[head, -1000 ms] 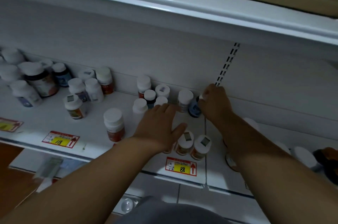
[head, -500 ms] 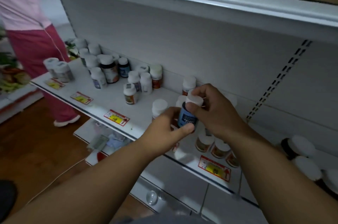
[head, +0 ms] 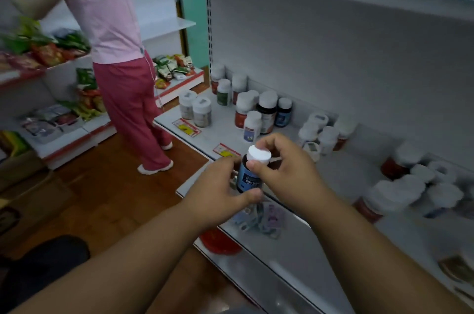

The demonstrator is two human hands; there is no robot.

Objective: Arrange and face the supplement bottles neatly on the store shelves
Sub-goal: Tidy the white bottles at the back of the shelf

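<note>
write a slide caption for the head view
Both hands, left and right, hold a blue-labelled bottle above the shelf.

Bare shelf (head: 341,185) strip behind hands; bottle clusters left (head: 259,113) and right (head: 400,193) flank it.

Person in pink (head: 110,31) — snack packets (head: 46,49) — wooden floor (head: 107,201)

Head view, down onto shelf (head: 230,131)
</note>
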